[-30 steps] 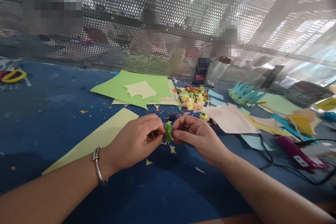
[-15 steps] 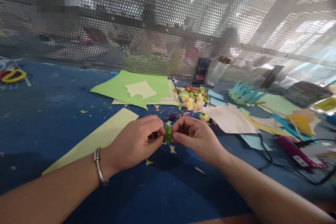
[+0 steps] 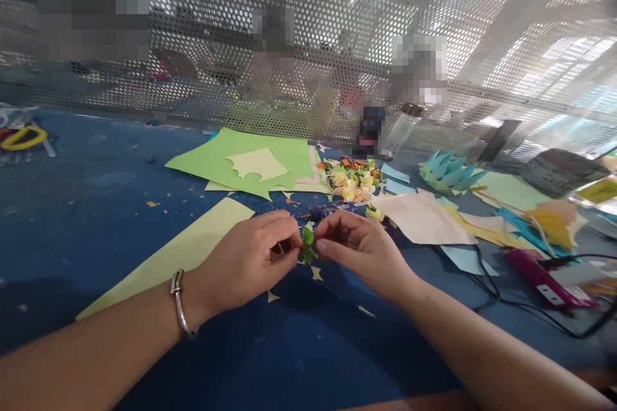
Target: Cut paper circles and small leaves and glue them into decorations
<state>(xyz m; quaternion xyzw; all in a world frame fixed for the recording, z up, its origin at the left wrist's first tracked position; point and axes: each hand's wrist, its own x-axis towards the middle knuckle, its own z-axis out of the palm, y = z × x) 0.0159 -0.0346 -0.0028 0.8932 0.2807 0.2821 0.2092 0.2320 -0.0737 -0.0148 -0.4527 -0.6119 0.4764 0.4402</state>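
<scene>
Both grips pinching a green paper piece above blue table, mesh screen behind.

Small folded paper piece: green.
Table surface: dark blue, flecked with pale scraps.
Large cut paper sheet: light green.
Long triangular paper sheet: pale yellow.
Spiky folded paper shape: teal.
Wrist bangle: silver.
Flat device: magenta.
Perforated metal screen: grey, dotted.
</scene>
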